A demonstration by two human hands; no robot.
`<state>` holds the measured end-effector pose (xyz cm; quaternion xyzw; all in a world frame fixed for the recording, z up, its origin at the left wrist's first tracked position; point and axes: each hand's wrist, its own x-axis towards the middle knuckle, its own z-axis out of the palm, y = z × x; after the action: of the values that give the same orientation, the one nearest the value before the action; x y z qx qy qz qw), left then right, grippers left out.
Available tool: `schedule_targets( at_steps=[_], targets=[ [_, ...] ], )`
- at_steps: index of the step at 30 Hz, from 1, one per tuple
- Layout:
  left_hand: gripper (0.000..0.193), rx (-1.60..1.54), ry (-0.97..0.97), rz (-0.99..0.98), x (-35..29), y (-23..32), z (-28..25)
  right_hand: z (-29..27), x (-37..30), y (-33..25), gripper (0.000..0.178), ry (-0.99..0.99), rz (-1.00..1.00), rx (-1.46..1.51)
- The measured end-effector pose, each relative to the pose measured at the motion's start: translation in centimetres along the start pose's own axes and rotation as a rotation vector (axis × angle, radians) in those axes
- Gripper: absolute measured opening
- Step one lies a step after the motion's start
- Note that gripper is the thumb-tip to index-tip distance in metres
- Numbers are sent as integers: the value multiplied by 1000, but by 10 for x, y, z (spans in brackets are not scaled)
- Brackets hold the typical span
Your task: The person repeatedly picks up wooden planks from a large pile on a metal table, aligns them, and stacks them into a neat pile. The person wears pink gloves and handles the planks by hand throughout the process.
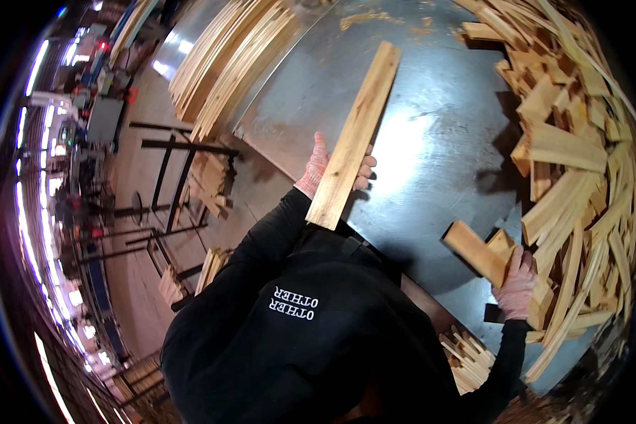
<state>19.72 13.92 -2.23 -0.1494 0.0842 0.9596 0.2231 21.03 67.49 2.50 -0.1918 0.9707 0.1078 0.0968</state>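
A long, flat wooden board [358, 131] with a few knots lies across my left hand [314, 172], its far end over the metal table. The thumb shows on one side of the board and the bent fingertips on the other; the palm is hidden under it. At the right, my right hand [517, 288] grips a short wooden block [476, 249] beside the heap of offcuts. Another short piece [502, 244] shows just behind that block; I cannot tell if the hand holds it too. Both hands wear pinkish gloves with bare fingertips on the left one.
A big heap of offcuts and thin strips [569, 148] covers the table's right side. Long boards [230, 56] are stacked at the far left. The shiny metal table [431, 127] has sawdust at its back. Black metal frames [184, 152] stand on the floor at left.
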Motion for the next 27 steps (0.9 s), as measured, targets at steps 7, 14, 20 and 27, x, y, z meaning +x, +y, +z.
schedule_targets(
  at_steps=[7,14,20,27],
  targets=[
    [85,-75,36,-85,-15,17,-27,-13,68,-28,99,-473,-43,422],
    [63,484,281,83,-15,33,-13,-151,274,-174,73,-58,269,725],
    [30,538,484,180,22,100,-33,-110,273,-256,102,-112,295,720],
    [43,918,590,303,49,144,-56,-29,166,-345,106,-66,322,632]
  ],
)
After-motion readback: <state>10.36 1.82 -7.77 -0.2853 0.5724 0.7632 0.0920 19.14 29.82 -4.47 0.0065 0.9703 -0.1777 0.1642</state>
